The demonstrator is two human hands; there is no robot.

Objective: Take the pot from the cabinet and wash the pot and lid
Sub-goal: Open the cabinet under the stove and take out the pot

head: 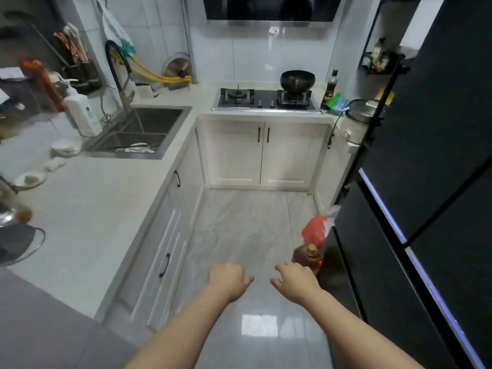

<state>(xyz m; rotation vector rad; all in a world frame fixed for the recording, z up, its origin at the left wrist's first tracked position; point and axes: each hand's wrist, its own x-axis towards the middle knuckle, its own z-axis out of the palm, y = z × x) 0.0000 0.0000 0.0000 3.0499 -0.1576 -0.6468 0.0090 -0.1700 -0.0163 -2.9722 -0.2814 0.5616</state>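
Observation:
My left hand [229, 280] and my right hand [295, 280] hang side by side over the grey floor, both held out in front of me with loosely curled fingers and nothing in them. Straight ahead stands a white two-door cabinet [263, 153] under the gas stove [266, 99], its doors closed. More white cabinet doors [170, 235] run along the left under the counter, also closed. A steel double sink [141, 131] with a black faucet [119, 67] sits in the left counter, with dishes in its near basin. No pot from a cabinet is visible.
A black wok [297, 80] sits on the right burner. A tall black fridge [426, 182] fills the right side. An oil bottle [310, 257] and a red bag [316, 230] stand on the floor by the fridge. Bowls and plates [66, 146] lie on the left counter.

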